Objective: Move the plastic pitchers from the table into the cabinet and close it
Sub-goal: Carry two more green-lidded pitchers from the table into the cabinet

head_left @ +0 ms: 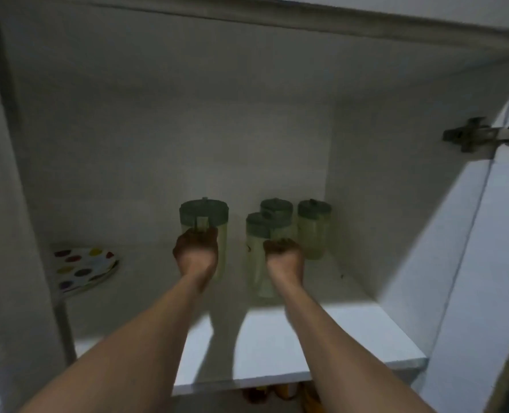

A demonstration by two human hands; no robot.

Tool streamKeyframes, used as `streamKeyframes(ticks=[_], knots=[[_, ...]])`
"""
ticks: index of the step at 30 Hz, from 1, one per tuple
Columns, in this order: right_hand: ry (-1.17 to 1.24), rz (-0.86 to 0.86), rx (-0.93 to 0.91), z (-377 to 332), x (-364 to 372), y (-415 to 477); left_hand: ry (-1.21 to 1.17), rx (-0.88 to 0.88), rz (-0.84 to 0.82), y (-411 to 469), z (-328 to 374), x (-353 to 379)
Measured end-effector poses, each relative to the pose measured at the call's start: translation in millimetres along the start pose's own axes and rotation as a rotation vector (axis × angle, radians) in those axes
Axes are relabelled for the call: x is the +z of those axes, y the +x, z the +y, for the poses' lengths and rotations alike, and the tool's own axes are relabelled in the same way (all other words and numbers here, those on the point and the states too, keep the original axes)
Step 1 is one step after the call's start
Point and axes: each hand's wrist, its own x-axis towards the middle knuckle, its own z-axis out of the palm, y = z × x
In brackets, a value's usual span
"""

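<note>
The view looked up into an open white cabinet, its inside dim and shadowed, with a single white shelf running across the lower part and brightest along its near edge.

At the far left of the shelf lay a small stack of polka-dot plates, white with coloured spots, well apart from everything else; how many were in the stack could not be told.

To the right of the plates, the left hand was curled shut around the handle of a left pitcher, a pale, see-through plastic pitcher with a green lid, standing upright toward the back of the shelf. The handle faced the near side, probably so it could be gripped and set down without turning the wrist.

Right of it, the right hand was closed into a fist on a front pitcher of the same kind, apparently by its handle, though the fingers hid the contact.

Just behind that one stood a back pitcher, and beside it, farthest right, a right pitcher, both upright and untouched. They were grouped closely at the back, likely to leave room.

That made four pitchers, all inside the cabinet, and two hands, each holding one.

At the far right a metal hinge joined the open door, not yet closed.
</note>
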Motion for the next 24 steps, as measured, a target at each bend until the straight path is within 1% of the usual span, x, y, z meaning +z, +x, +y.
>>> streamKeyframes(ticks=[3,7,13,24], knots=[[-0.155,-0.045,-0.027,10,22,29,-0.011,-0.045,0.036,27,-10,19],[-0.081,-0.063,-0.095,33,56,59,-0.017,-0.027,0.064,52,-29,47],[0.012,-0.070,-0.120,51,94,92,-0.030,-0.093,0.073,81,-55,77],[-0.021,-0.142,-0.108,60,131,139,-0.046,-0.112,0.061,131,-74,110]])
